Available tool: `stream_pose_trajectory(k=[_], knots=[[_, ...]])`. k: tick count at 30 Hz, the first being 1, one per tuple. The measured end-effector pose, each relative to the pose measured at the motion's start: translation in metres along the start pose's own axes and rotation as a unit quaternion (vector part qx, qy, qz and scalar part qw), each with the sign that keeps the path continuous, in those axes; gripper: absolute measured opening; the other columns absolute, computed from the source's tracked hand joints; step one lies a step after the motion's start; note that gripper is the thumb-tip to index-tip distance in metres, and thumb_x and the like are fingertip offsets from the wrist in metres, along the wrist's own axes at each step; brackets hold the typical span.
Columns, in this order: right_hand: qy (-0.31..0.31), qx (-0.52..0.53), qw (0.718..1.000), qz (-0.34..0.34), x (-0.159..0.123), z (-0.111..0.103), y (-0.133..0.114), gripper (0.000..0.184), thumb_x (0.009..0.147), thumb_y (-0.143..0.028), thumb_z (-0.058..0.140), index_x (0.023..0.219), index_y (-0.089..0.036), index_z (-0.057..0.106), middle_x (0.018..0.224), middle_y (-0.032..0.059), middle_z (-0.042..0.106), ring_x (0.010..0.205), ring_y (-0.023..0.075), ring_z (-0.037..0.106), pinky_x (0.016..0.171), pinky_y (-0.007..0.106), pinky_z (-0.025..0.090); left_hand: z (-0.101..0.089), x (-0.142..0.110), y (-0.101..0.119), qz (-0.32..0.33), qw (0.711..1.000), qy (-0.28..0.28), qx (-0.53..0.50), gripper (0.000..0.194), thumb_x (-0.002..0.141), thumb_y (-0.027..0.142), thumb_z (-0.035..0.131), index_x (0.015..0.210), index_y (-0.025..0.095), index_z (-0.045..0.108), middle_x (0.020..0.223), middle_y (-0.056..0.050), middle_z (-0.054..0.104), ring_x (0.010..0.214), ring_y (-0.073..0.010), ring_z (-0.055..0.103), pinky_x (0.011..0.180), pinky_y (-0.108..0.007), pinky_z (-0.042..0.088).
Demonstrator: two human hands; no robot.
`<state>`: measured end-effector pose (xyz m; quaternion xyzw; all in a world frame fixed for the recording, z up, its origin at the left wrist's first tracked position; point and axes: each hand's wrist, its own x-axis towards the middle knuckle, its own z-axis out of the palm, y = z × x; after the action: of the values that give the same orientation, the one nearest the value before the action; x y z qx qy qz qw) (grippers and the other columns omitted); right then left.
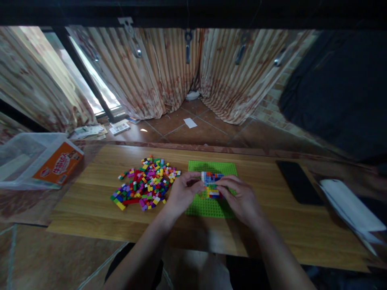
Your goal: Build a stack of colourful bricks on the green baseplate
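A small multicoloured build of toy bricks (212, 191) sits over the green studded baseplate (199, 210); I cannot tell whether it is fixed to the plate. White, blue, orange, red and yellow bricks show in it. My left hand (185, 192) grips its left side between thumb and fingers. From the right, my right hand (242, 196) pinches the build near its middle, and the fingers hide part of that side. Whether a loose brick is also between the right fingertips is too small to make out. A pile of loose toy bricks (151, 183) lies left of my left hand.
All this is on a wooden table (99, 201). A clear plastic bin (27, 161) with an orange label stands at the left end. Toward the right lie a black flat slab (299, 182) and a white object (347, 201). Curtains (169, 72) hang beyond the table.
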<state>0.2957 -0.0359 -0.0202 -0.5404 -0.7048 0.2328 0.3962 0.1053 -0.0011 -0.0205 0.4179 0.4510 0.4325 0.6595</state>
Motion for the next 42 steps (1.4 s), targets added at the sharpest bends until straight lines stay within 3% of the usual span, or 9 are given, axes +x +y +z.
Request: stream_pose_trajectory(k=[3, 5, 11, 18, 27, 36, 42], knots=[[0.03, -0.016, 0.999, 0.042, 0.002, 0.006, 0.008, 0.014, 0.089, -0.027, 0.062, 0.09, -0.028, 0.076, 0.098, 0.0038, 0.066, 0.093, 0.0199, 0.063, 0.087, 0.039, 0.051, -0.005, 0.007, -0.003, 0.028, 0.997, 0.072, 0.032, 0.021, 0.07, 0.02, 0.072, 0.089, 0.014, 0.066, 0.073, 0.001, 0.066, 0.063, -0.0119, 0.063, 0.065, -0.025, 0.052], [0.037, -0.017, 0.998, 0.054, 0.003, 0.011, 0.011, 0.013, 0.087, -0.027, 0.063, 0.088, -0.028, 0.076, 0.1, 0.0042, 0.065, 0.095, 0.0206, 0.062, 0.09, 0.04, 0.05, -0.007, 0.01, -0.006, 0.047, 0.992, 0.088, 0.076, 0.019, 0.071, 0.019, 0.069, 0.088, 0.014, 0.067, 0.071, 0.001, 0.065, 0.063, -0.012, 0.061, 0.063, -0.024, 0.05], [0.039, -0.011, 0.998, 0.057, 0.009, 0.02, 0.008, 0.01, 0.084, -0.031, 0.067, 0.085, -0.029, 0.077, 0.103, 0.0046, 0.062, 0.102, 0.0228, 0.058, 0.095, 0.045, 0.048, 0.001, 0.011, -0.011, 0.063, 0.979, 0.069, 0.179, 0.019, 0.075, 0.019, 0.063, 0.093, 0.014, 0.069, 0.076, -0.001, 0.067, 0.067, -0.0131, 0.06, 0.063, -0.024, 0.047], [0.083, -0.009, 0.993, 0.082, 0.013, 0.026, 0.005, 0.007, 0.08, -0.028, 0.068, 0.078, -0.027, 0.075, 0.101, 0.0049, 0.062, 0.1, 0.0229, 0.06, 0.093, 0.044, 0.048, 0.007, 0.014, -0.009, 0.052, 0.972, 0.078, 0.216, 0.017, 0.077, 0.015, 0.063, 0.092, 0.015, 0.071, 0.082, -0.003, 0.072, 0.068, -0.0135, 0.063, 0.065, -0.023, 0.048], [0.09, 0.005, 0.991, 0.096, 0.014, 0.027, 0.006, 0.007, 0.078, -0.028, 0.069, 0.074, -0.025, 0.074, 0.099, 0.0057, 0.063, 0.097, 0.0234, 0.06, 0.092, 0.045, 0.047, 0.015, 0.017, -0.016, 0.059, 0.947, 0.105, 0.297, 0.023, 0.079, 0.026, 0.066, 0.097, 0.012, 0.07, 0.08, -0.006, 0.071, 0.07, -0.0168, 0.064, 0.065, -0.026, 0.048], [0.111, -0.007, 0.991, 0.07, 0.01, 0.032, 0.009, 0.015, 0.08, -0.037, 0.067, 0.072, -0.026, 0.073, 0.093, 0.006, 0.066, 0.094, 0.024, 0.06, 0.087, 0.045, 0.047, 0.025, 0.007, -0.01, 0.074, 0.925, 0.115, 0.355, 0.017, 0.082, 0.027, 0.061, 0.092, 0.016, 0.069, 0.086, -0.007, 0.072, 0.075, -0.0195, 0.065, 0.068, -0.028, 0.048], [0.089, -0.019, 0.995, 0.051, 0.009, 0.028, 0.019, 0.022, 0.08, -0.046, 0.066, 0.074, -0.026, 0.074, 0.094, 0.0055, 0.067, 0.092, 0.0244, 0.062, 0.086, 0.044, 0.048, 0.024, 0.002, -0.011, 0.066, 0.925, 0.113, 0.358, 0.024, 0.083, 0.031, 0.061, 0.101, 0.016, 0.069, 0.086, -0.007, 0.072, 0.076, -0.0207, 0.065, 0.07, -0.03, 0.05]])
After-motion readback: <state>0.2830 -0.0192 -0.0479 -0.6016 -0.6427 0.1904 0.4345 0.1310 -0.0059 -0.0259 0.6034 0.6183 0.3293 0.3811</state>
